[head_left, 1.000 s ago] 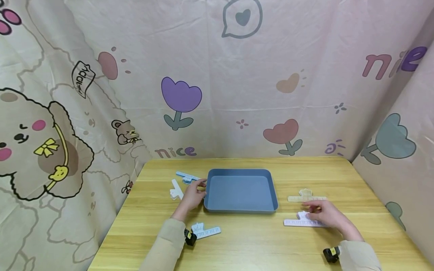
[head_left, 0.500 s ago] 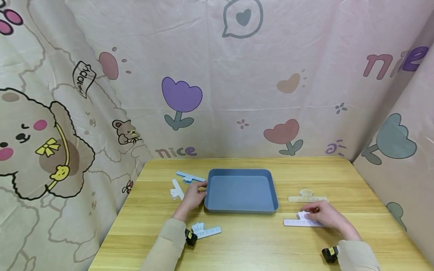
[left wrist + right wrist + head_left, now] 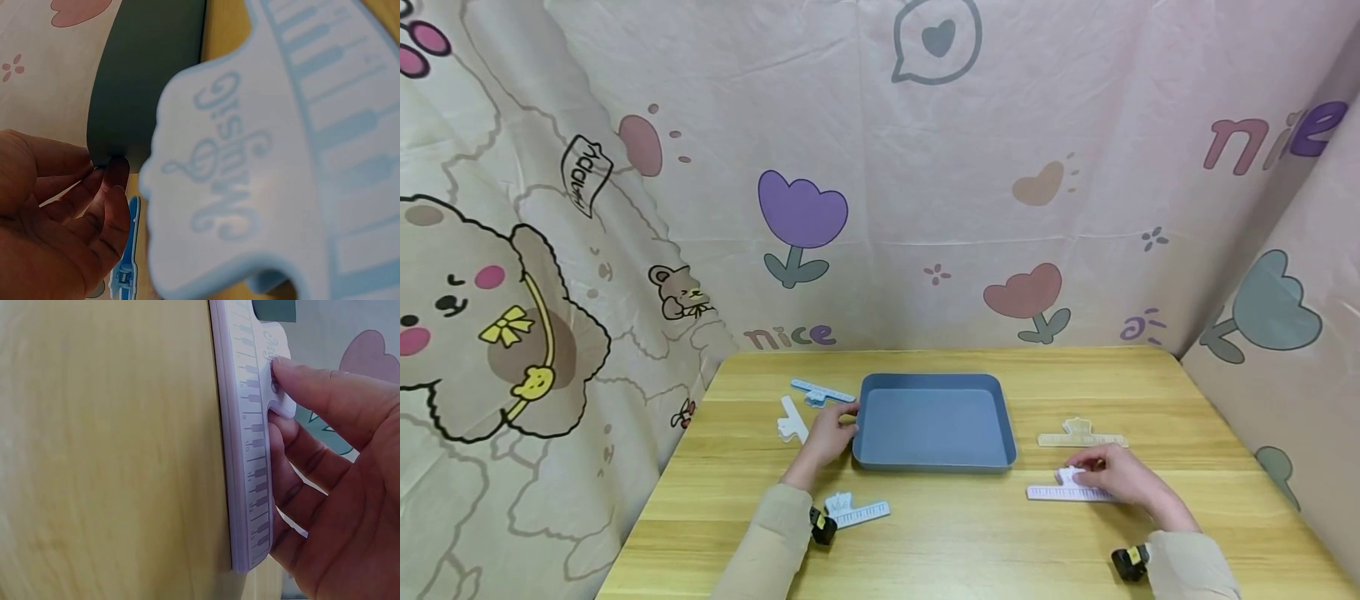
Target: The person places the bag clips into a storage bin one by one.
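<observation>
In the head view, my left hand (image 3: 827, 435) is at the left side of a blue-grey tray (image 3: 934, 468). The left wrist view shows its thumb and fingers pinching the tray wall (image 3: 150, 75) at its end. To the right, my right hand (image 3: 1123, 472) holds a pale purple ruler clip (image 3: 1052, 493) by its handle, thumb on the "Music" face. Piano-key marks run along that clip's bar (image 3: 253, 447), which lies at the table surface. The fingertips behind the handle are partly hidden.
A yellowish clip (image 3: 1078, 437) lies behind my right hand. Left of the tray are a blue clip (image 3: 822, 392) and a white clip (image 3: 792, 421). A light blue clip (image 3: 859, 514) lies beside my left wrist. A patterned curtain (image 3: 910, 308) hangs behind the wooden table (image 3: 955, 550).
My right hand has moved slightly left and closed its pinch on the purple clip's handle. My left hand stays at the tray, and the clips look unmoved.
</observation>
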`<state>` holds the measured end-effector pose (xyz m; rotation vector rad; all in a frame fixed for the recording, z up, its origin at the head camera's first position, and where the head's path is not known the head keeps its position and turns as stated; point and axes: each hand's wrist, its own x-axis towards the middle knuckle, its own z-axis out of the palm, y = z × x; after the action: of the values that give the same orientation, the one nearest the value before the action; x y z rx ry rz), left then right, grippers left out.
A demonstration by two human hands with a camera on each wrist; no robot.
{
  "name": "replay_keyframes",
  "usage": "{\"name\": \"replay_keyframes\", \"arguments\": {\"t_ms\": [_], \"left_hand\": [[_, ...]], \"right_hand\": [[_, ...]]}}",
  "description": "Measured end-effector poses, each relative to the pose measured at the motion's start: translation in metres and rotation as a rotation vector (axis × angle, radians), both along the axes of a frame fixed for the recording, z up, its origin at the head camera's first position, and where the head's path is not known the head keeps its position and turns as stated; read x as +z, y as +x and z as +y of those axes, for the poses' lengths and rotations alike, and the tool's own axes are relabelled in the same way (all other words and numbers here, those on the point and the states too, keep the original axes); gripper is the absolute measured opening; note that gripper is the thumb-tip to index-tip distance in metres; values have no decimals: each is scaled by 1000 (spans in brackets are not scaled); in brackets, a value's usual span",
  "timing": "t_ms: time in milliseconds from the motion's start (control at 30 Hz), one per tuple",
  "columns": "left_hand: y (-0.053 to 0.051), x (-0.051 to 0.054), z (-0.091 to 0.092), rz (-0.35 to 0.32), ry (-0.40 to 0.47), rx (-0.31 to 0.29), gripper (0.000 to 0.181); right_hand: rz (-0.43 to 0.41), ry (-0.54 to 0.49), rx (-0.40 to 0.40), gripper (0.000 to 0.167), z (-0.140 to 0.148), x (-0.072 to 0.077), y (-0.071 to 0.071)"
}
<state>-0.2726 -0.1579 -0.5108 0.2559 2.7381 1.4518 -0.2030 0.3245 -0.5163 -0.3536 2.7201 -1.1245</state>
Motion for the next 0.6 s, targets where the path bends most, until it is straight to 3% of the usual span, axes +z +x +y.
{"name": "replay_keyframes", "arguments": {"t_ms": [300, 500, 600], "left_hand": [[1, 0, 0, -13, -10, -3, 40], [1, -1, 0, -16, -6, 6, 40], [1, -1, 0, -24, 0, 7, 40]], "right_hand": [[-22, -26, -35, 18, 2, 0, 0], [-62, -137, -50, 19, 1, -1, 1], [-81, -200, -96, 20, 0, 0, 2]]}}
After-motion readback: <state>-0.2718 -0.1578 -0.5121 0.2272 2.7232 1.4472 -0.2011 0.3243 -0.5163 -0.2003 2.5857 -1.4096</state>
